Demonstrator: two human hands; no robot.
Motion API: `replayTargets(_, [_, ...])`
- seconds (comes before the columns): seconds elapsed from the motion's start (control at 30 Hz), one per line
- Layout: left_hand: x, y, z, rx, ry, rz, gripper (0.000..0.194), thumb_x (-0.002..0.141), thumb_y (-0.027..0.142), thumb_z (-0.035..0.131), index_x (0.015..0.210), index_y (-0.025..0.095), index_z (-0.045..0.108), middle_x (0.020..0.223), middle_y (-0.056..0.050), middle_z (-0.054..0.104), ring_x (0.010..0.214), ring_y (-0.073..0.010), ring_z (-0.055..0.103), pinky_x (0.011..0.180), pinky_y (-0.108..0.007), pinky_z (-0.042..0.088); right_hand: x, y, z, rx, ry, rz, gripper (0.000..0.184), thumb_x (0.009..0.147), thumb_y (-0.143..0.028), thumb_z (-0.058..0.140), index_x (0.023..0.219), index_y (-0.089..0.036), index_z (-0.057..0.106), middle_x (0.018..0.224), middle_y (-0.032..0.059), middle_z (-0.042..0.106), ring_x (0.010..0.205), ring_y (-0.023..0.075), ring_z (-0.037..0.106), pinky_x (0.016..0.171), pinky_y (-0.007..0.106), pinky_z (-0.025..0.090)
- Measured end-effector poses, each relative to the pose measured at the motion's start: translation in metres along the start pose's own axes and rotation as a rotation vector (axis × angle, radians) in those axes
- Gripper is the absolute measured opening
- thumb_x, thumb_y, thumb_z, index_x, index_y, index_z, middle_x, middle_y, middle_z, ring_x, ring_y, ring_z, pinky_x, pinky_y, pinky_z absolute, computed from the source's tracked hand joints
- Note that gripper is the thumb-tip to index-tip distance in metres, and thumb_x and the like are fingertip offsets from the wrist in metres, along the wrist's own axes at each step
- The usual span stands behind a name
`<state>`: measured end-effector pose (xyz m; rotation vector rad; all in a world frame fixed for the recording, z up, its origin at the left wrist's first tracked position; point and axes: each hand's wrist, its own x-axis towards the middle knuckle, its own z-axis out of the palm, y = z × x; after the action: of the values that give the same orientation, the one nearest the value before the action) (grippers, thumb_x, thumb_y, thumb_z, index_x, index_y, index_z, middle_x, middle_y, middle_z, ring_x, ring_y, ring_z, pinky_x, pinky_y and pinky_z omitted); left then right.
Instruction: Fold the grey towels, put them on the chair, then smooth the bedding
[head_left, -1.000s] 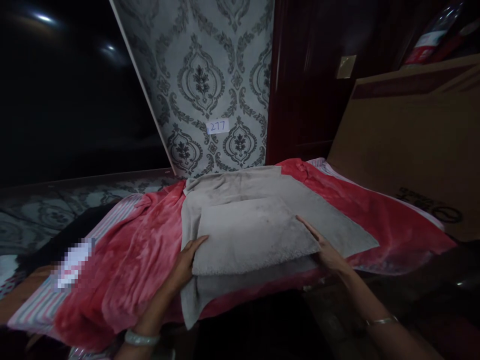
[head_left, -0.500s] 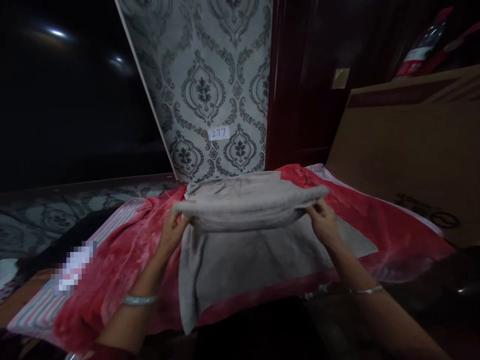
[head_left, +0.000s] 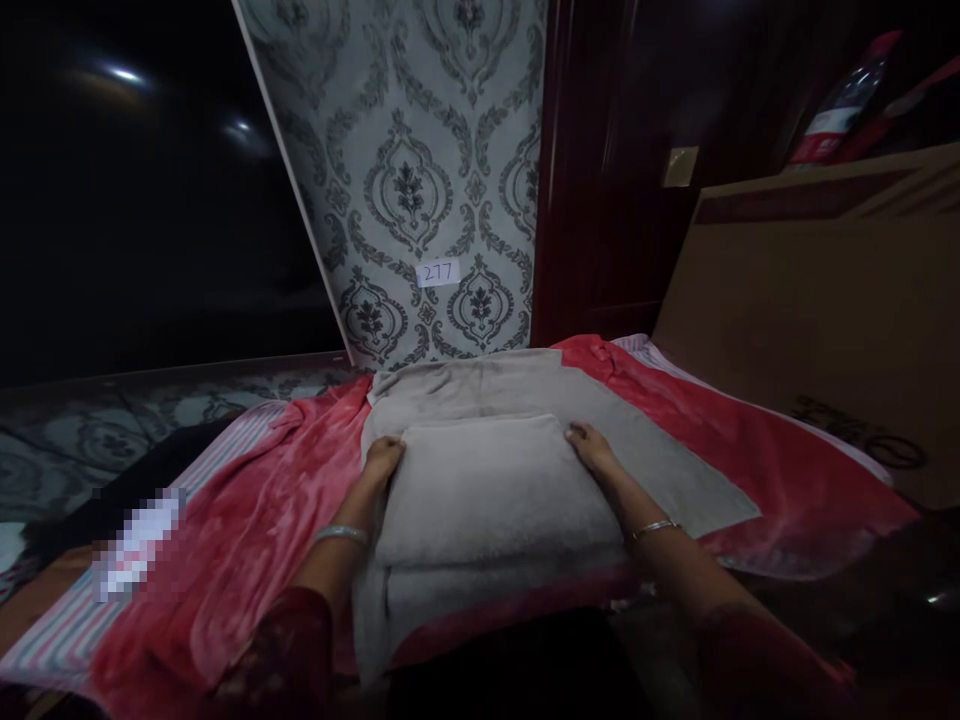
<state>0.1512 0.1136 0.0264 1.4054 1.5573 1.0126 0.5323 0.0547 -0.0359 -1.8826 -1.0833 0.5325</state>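
A folded grey cloth point(head_left: 495, 490), soft and towel-like, lies flat in front of me with its straight folded edge at the back. My left hand point(head_left: 384, 457) is closed at its far left corner, fingers pinched on the edge. At the far right corner, my right hand point(head_left: 589, 445) pinches the fabric with thumb and fingers. Beneath spreads a wider grey cloth layer point(head_left: 664, 470); whether both are one piece I cannot tell. A red plush blanket point(head_left: 300, 480) lies under the grey fabric and shows on both sides.
Striped fabric point(head_left: 67, 625) edges the blanket on the left. A large dark screen point(head_left: 150, 200) stands at the back left. On the right, a cardboard box point(head_left: 810, 300) has a bottle point(head_left: 836, 115) at its top. A paper label point(head_left: 438, 272) is on the patterned wall.
Both hands have lowered the raised grey fold toward me and laid it flat. The hands are now closer together, at the fold's far corners.
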Motion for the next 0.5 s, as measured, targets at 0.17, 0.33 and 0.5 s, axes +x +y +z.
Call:
replayTargets(0.17, [-0.010, 0.014, 0.045, 0.171, -0.045, 0.307, 0.042, 0.071, 0.021, 0.069, 0.112, 0.018, 0.069, 0.142, -0.014, 0.057, 0.146, -0.0302, 0.034, 0.122, -0.037, 0.022, -0.002, -0.021, 0.011, -0.210, -0.001, -0.255, 0.054, 0.088, -0.023, 0.054, 0.141, -0.014, 0.055, 0.143, 0.0150, 0.055, 0.134, 0.0255, 0.048, 0.114, 0.038, 0.035])
replayTargets(0.33, [-0.044, 0.004, 0.124, 0.775, -0.378, 0.750, 0.058, 0.093, 0.040, 0.048, 0.146, 0.016, 0.044, 0.159, -0.014, 0.037, 0.150, -0.0279, 0.027, 0.123, -0.052, 0.020, -0.028, -0.037, 0.050, -0.662, -0.122, -0.536, 0.056, 0.100, -0.038, 0.038, 0.153, -0.018, 0.040, 0.158, 0.0116, 0.036, 0.146, 0.0280, 0.031, 0.118, 0.052, 0.026])
replayTargets(0.5, [-0.053, -0.017, 0.142, 0.961, -0.403, 0.791, 0.065, 0.099, 0.052, 0.033, 0.154, 0.017, 0.033, 0.164, -0.013, 0.024, 0.153, -0.0258, 0.016, 0.124, -0.051, 0.016, -0.042, -0.024, 0.063, -0.817, -0.178, -0.510, 0.059, 0.102, -0.042, 0.033, 0.156, -0.018, 0.034, 0.163, 0.0091, 0.026, 0.149, 0.0286, 0.022, 0.119, 0.054, 0.021])
